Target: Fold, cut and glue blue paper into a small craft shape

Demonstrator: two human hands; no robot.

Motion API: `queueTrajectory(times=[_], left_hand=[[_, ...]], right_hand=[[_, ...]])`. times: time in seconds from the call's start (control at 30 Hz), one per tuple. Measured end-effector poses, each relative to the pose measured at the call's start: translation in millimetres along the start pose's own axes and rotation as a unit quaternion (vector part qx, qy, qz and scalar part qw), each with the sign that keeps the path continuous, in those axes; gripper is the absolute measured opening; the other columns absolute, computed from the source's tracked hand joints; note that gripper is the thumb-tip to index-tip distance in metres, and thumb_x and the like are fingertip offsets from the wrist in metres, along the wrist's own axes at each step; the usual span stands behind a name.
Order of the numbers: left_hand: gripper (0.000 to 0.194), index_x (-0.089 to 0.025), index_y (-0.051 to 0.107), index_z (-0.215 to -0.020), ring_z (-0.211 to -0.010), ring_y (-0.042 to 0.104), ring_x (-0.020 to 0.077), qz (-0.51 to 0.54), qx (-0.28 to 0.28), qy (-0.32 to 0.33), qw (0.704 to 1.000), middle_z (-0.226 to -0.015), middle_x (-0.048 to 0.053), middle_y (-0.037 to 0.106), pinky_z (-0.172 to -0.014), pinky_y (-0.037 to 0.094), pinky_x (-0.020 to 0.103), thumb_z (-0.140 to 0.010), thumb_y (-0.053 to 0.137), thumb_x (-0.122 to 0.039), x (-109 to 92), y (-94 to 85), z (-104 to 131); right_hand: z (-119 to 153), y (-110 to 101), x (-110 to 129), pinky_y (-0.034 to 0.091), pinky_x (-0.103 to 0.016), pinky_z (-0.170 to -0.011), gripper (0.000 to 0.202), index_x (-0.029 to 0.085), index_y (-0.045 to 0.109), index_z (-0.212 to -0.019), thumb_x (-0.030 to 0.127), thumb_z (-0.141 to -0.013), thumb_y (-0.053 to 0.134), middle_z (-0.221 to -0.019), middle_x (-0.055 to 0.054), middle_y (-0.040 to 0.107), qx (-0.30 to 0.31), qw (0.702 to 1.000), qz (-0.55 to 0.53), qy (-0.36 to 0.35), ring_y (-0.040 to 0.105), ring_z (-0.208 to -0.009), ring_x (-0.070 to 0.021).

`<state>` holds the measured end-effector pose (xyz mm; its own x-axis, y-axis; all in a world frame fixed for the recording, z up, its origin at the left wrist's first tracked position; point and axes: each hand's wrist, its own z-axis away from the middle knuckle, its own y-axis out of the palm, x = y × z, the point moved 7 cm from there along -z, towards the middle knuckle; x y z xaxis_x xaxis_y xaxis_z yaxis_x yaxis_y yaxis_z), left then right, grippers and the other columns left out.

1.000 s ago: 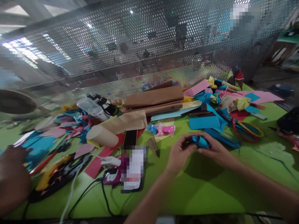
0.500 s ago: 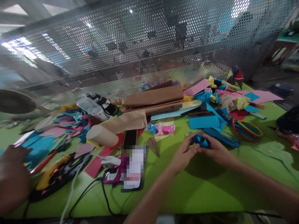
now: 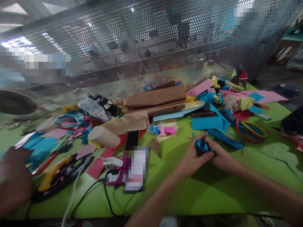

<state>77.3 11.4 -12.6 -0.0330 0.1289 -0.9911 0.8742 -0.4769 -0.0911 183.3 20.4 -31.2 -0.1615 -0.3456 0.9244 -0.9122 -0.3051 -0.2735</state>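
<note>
A small roll of blue paper (image 3: 202, 145), coiled with a dark hole in its top, is held between both hands over the green table (image 3: 213, 195). My left hand (image 3: 190, 157) wraps its near left side, the thumb lying across the front. From the right, my right hand (image 3: 221, 155) closes round the roll, its fingers partly hidden behind it. Beyond the hands lie a flat blue paper piece (image 3: 207, 123) and a folded blue strip (image 3: 224, 139). A brown paper cone (image 3: 155, 147) rests on the table to their left.
Scissors with red and yellow handles (image 3: 251, 130) lie at right. Brown paper rolls (image 3: 156, 97) stretch along the back before a perforated metal screen (image 3: 142, 47). A phone (image 3: 136, 170), cables and a yellow glue gun (image 3: 50, 173) are left. Another person's hand (image 3: 15, 179) is at far left.
The blue roll has turned more upright, so its coiled top now faces up. My left thumb has shifted right across its front.
</note>
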Motion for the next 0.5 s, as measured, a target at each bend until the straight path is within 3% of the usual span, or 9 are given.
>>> queueTrajectory(times=[0.17,0.27,0.37,0.5], left_hand=[[0.053,-0.03,0.051,-0.144,-0.151,0.028,0.0285,-0.072,-0.027,0.009,0.997,-0.16,0.008,0.036,-0.127,0.02,0.048,-0.093,0.065,-0.035,-5,-6.6,2],[0.047,-0.03,0.057,-0.138,-0.155,0.02,0.029,-0.094,-0.023,0.018,0.995,-0.163,0.006,0.032,-0.127,0.016,0.05,-0.092,0.066,-0.033,-10,-7.8,3],[0.033,-0.027,0.064,-0.126,-0.153,0.026,0.0288,-0.08,-0.011,0.037,0.996,-0.16,0.006,0.038,-0.127,0.018,0.049,-0.093,0.064,-0.031,-15,-6.1,2],[0.016,-0.024,0.064,-0.109,-0.146,0.038,0.0267,-0.016,-0.021,0.033,0.999,-0.153,0.008,0.047,-0.124,0.024,0.045,-0.095,0.062,-0.03,-16,-9.2,1]], right_hand=[[-3,1,1,0.049,-0.051,-0.105,0.047,0.021,0.063,-0.12,0.012,-0.074,0.063,-0.126,-0.013,0.069,-0.004,0.999,0.031,-0.011,0.064,-0.116,-0.0308],[-3,0,-2,0.054,-0.047,-0.098,0.045,0.022,0.068,-0.11,0.009,-0.068,0.064,-0.115,-0.01,0.073,0.006,0.999,-0.02,0.024,0.067,-0.106,-0.0295],[-2,5,-4,0.056,-0.043,-0.094,0.045,0.023,0.069,-0.109,0.011,-0.066,0.067,-0.113,-0.008,0.074,0.037,0.99,-0.114,0.078,0.069,-0.102,-0.0276],[-2,10,0,0.057,-0.042,-0.089,0.054,0.022,0.065,-0.122,0.025,-0.07,0.079,-0.112,-0.008,0.073,0.093,0.971,-0.185,0.12,0.069,-0.103,-0.0269]])
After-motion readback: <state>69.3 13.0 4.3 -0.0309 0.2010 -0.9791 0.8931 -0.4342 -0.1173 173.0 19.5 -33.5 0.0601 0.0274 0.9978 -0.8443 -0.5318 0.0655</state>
